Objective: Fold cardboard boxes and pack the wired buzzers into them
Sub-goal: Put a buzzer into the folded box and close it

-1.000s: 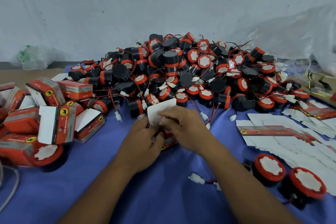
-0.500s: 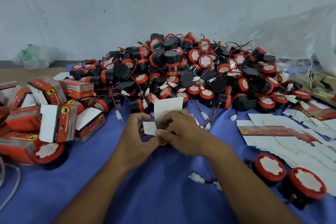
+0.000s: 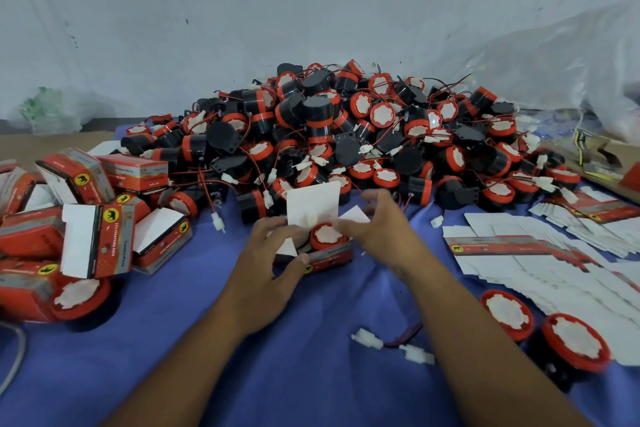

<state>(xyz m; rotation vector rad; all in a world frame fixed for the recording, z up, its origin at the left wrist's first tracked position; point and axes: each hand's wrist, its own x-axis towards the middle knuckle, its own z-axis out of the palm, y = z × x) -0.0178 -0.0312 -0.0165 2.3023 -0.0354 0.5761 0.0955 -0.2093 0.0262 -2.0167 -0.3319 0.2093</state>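
Mid-table on blue cloth (image 3: 311,374): your left hand (image 3: 273,253) grips box (image 3: 329,255) at left end, thumb on front wall. Your right hand (image 3: 377,229) pinches its right end flap. Buzzer (image 3: 327,234) sits inside, red face up; lid flap (image 3: 313,204) stands open. Done: packed boxes (image 3: 93,239) heaped at left. Left, by look of it: close this one, then big buzzer pile (image 3: 346,135) behind, flat blanks (image 3: 536,253) at right.
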